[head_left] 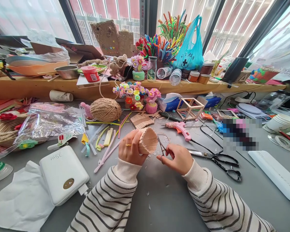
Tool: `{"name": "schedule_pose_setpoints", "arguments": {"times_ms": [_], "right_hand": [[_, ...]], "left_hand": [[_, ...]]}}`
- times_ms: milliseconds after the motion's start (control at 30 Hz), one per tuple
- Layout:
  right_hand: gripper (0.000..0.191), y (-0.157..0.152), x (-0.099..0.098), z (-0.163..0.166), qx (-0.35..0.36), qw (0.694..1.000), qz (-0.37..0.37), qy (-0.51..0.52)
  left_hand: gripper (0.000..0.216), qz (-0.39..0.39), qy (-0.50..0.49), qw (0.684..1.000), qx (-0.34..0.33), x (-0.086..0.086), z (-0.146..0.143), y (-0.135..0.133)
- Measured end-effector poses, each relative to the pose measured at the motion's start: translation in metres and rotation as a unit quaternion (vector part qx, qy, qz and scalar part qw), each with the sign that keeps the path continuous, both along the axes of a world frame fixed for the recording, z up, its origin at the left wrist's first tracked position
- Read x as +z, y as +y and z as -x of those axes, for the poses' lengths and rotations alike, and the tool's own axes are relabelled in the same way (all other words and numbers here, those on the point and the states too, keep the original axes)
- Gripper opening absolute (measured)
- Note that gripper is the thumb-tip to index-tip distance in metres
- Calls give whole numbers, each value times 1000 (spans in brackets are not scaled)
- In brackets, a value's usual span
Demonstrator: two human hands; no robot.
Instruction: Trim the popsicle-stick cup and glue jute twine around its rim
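Note:
My left hand (130,146) is wrapped round a small cup-shaped holder (149,141) that looks built from flat wooden craft sticks. The holder is tilted, its mouth facing right. In my right hand (179,158) is a pair of small metal scissors (162,147), with thumb and fingers at the handles and the blades up against the holder's rim. How far the blades are parted is hard to make out. Whitish scraps (148,193) lie on the grey table below the hands. Behind the holder rests a stack of wooden sticks (142,120).
Right of my right hand lie large black-handled scissors (223,161) and a pink glue gun (180,128) with its cord. A wooden stick frame (190,108) stands behind. On the left are a white power bank (64,175), coloured strips (107,156) and a twine ball (105,110).

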State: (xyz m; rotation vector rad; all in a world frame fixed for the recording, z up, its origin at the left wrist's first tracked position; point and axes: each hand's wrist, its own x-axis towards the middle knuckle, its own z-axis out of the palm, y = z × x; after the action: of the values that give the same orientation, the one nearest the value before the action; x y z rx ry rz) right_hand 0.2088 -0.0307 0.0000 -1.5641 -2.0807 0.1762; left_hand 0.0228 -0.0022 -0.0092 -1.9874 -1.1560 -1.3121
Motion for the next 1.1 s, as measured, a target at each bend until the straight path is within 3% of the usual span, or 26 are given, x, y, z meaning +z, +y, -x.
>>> {"name": "schedule_pose_setpoints", "arguments": {"times_ms": [300, 1100], "right_hand": [[38, -2, -4, -2, -23, 994, -99, -47], [35, 5, -16, -11, 12, 989, -123, -79]], "left_hand": [[56, -44, 28, 998, 34, 3, -2, -3], [53, -71, 57, 996, 10, 3, -1, -1]]}}
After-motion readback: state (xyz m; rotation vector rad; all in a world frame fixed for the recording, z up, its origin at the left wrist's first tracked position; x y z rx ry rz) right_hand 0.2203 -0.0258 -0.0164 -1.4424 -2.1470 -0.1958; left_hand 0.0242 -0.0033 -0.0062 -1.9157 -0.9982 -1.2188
